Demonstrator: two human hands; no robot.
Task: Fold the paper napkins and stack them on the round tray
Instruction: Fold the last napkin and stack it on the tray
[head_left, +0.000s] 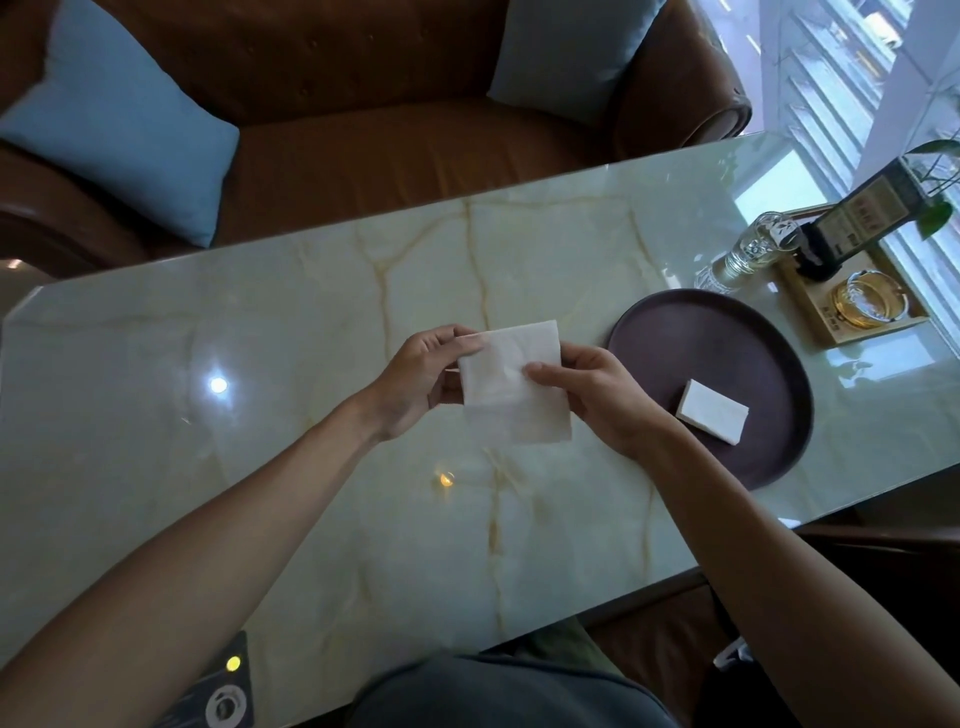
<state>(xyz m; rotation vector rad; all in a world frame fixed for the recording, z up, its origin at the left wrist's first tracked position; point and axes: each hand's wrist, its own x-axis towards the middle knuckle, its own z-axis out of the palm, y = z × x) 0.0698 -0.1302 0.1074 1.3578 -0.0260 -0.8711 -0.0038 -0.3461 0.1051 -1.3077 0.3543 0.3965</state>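
Note:
A white paper napkin (511, 384) is held up above the middle of the marble table, hanging as a roughly square sheet. My left hand (415, 382) pinches its upper left edge. My right hand (597, 395) grips its right side, thumb pressed on the front face. To the right lies the dark round tray (670, 332). One folded white napkin (711, 410) rests on the tray's near right part, apart from both hands.
The pale marble table (260, 415) spans the view. At the far right a wooden tray (831, 332) holds a dark menu stand (852, 218) and a glass ashtray (862, 306); a glass bottle (748, 254) lies beside it. A brown sofa (374, 156) with blue cushions stands behind the table.

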